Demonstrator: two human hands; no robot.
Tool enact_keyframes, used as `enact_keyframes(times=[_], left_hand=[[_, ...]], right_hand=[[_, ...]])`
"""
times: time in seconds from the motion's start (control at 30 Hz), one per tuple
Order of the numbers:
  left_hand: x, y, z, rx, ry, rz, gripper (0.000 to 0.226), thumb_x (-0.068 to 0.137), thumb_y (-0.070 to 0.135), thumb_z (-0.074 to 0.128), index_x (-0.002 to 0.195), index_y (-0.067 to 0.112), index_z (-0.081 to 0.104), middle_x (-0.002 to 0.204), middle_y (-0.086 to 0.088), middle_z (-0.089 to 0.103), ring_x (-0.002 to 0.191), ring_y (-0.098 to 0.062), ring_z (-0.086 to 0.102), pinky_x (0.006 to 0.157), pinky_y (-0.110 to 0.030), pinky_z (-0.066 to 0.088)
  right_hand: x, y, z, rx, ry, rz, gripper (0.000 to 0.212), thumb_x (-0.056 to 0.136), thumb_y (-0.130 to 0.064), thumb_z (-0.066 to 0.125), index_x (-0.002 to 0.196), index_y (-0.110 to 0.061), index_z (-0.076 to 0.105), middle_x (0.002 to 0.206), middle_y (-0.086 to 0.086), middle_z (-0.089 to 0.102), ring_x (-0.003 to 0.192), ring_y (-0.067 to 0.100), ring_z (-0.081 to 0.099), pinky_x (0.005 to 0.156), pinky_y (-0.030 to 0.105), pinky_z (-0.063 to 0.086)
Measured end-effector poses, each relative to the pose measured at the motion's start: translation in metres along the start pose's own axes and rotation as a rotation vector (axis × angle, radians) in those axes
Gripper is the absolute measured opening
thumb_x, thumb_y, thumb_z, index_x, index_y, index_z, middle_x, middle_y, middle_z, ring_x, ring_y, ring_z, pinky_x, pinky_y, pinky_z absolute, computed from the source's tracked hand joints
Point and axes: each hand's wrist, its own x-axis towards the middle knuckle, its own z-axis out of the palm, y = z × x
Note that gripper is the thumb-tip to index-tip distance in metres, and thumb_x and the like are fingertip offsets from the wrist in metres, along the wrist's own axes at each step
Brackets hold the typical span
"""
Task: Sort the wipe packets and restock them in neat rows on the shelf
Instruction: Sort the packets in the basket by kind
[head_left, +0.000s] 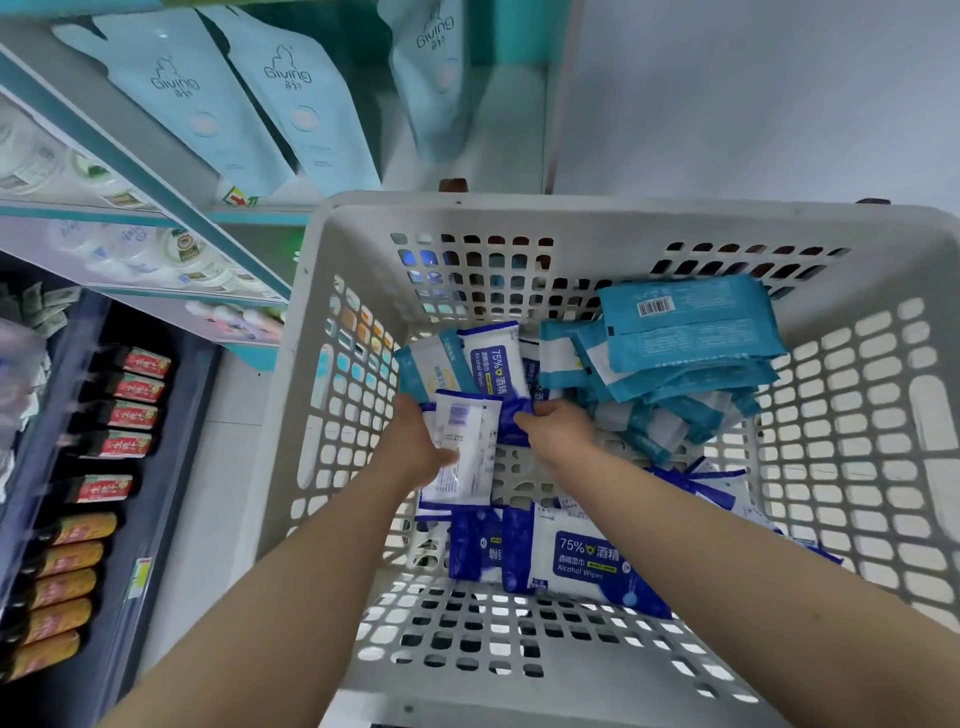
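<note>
Left hand (415, 441) grips a white packet (465, 452), barcode side up, fingers curled round its edge; right hand (558, 431) pinches a dark blue packet (511, 423) just beside it. Both forearms reach down into the basket (857, 426), passing over more alcohol wipes (571, 564) by the near wall. Sorting looks like the step in hand. Next the two should be stacked as one kind, apart from the light blue pile (691, 338) at the far right, then lifted to the shelf (156, 182) at left
</note>
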Motion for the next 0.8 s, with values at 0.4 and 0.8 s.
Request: enact_keyframes(times=[0.4, 0.8], left_hand=[[-0.007, 0.018, -0.023, 0.019, 0.164, 0.068, 0.052, 0.089, 0.012, 0.056, 0.137, 0.017, 0.037, 0.130, -0.010, 0.056, 0.114, -0.031, 0.056, 0.088, -0.035, 0.046], [-0.041, 0.017, -0.036, -0.038, -0.110, -0.009, 0.050, 0.094, 0.000, 0.044, 0.142, 0.007, 0.034, 0.129, -0.016, 0.055, 0.109, -0.029, 0.055, 0.092, -0.037, 0.048]], right_hand=[[-0.008, -0.011, -0.024, 0.008, -0.199, -0.012, 0.011, 0.086, -0.012, 0.067, 0.079, -0.012, 0.059, 0.085, 0.008, 0.059, 0.069, 0.014, 0.053, 0.068, 0.030, 0.048], [-0.055, -0.012, -0.074, -0.603, -0.622, -0.193, 0.072, 0.077, -0.003, 0.075, 0.136, -0.021, 0.038, 0.105, 0.011, 0.064, 0.087, 0.022, 0.061, 0.091, 0.041, 0.053]])
